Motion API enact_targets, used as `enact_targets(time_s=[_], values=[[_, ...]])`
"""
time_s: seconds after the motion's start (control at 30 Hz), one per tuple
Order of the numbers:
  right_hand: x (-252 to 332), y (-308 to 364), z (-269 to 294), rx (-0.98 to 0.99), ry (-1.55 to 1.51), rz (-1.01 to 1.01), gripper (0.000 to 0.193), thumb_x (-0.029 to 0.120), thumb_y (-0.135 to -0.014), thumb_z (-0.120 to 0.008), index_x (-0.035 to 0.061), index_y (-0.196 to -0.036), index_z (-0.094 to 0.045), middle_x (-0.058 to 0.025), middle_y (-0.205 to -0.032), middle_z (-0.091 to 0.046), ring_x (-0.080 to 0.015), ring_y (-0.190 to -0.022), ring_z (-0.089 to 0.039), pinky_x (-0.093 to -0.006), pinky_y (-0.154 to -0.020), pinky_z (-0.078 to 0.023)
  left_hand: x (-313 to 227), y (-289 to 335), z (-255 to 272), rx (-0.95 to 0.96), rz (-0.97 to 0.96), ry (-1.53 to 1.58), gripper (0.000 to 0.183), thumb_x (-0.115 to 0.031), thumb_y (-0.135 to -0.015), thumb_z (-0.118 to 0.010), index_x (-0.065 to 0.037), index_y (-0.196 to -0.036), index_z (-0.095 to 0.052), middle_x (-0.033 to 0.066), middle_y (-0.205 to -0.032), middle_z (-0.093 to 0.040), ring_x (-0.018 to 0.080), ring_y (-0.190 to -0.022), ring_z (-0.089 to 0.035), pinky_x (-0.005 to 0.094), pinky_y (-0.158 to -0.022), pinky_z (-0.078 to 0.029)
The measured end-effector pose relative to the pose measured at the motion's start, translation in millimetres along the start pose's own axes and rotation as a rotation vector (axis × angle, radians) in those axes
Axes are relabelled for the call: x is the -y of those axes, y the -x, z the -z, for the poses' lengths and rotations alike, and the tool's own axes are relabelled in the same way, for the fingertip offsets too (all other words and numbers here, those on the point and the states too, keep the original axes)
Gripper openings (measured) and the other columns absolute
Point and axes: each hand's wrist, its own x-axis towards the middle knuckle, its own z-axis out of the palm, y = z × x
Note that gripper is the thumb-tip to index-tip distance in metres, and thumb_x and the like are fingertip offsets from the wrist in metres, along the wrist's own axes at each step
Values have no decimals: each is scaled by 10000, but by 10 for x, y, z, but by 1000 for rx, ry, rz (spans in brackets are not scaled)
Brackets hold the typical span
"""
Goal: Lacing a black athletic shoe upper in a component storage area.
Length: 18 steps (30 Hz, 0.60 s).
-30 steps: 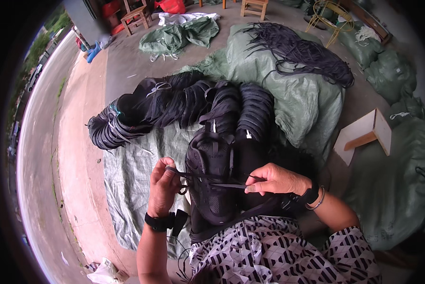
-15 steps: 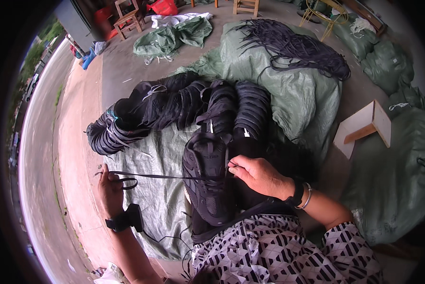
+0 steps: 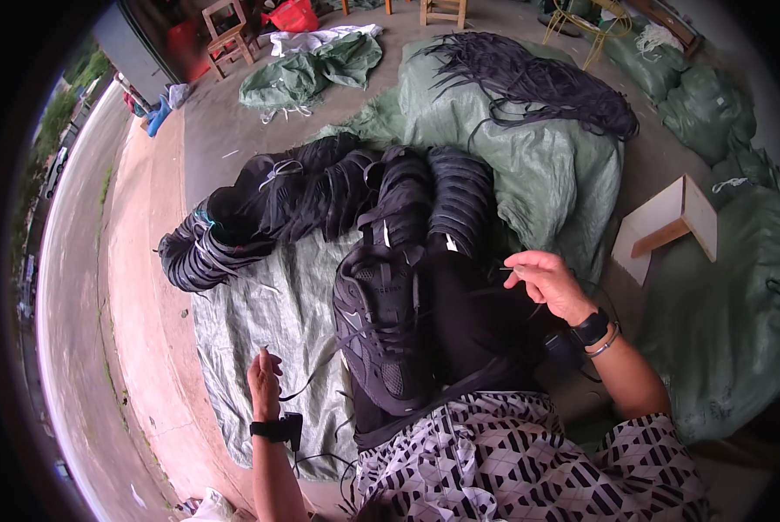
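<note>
A black lace-up sneaker [image 3: 381,335] rests on my lap, toe toward me. Its laces cross over the front part. My left hand [image 3: 266,383] is closed to the left of the sneaker, and a slack black shoelace [image 3: 310,379] runs from the shoe to it. A small tip shows at those fingertips. My right hand [image 3: 548,283] is raised to the right of the sneaker, thumb and forefinger pinched on a thin, needle-like thing [image 3: 507,269]. Dark cloth on my lap hides whether a lace leads to this hand.
Stacked rows of black shoes [image 3: 307,196] lie beyond the sneaker on a green woven sheet [image 3: 242,339]. A heap of loose black laces [image 3: 529,83] lies farther back. At right are a white-and-wood angled board [image 3: 668,222] and green sacks [image 3: 720,322].
My left hand has moved right toward the sneaker, and the formerly taut lace now hangs slack. My right hand has moved away from the shoe, up and to the right.
</note>
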Motion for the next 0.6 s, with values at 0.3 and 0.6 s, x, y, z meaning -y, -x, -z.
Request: enact_targets(time_s=[0.3,0.6], values=[[67,79,-882,181,397,616,126,45,-886,-573,17,-1006,-597,-95,-832,-679,-157,-760,-675,-260,-687,-531,-1010,480,-937,91,-611,162,226,-189,-982,-465,1,-1038,-573,11,-666,-578,80,-638,-537,232,-650,-434],[12,165,-980,184,628,624,108,167,-822,-634,60,-805,-627,-125,-725,-647,-316,-693,-639,-387,-612,-499,-1146,693,-1000,464,-350,93,205,-218,-932,-584,-17,-909,-609,-27,-754,-586,45,-668,-474,202,-631,-392]])
